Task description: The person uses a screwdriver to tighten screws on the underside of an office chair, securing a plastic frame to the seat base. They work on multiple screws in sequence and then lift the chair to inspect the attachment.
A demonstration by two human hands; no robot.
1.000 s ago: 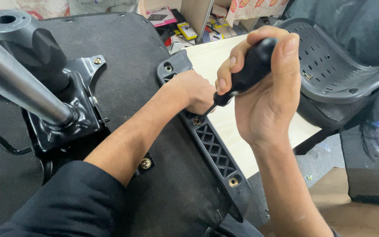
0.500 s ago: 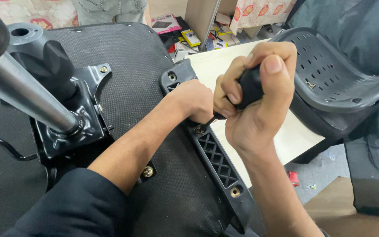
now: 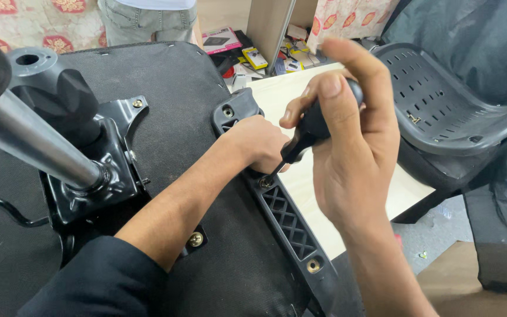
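Upturned chair seat | right hand regripped, fingers around screwdriver | left hand stays fisted on bracket

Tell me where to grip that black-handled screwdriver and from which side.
Grip the screwdriver by its fat black handle, from above and the right, as the right hand does. It tilts up-right from the screw, and the left hand blocks the left.

Beyond your work you have a grey perforated plastic seat shell right, small boxes littering the floor ahead.
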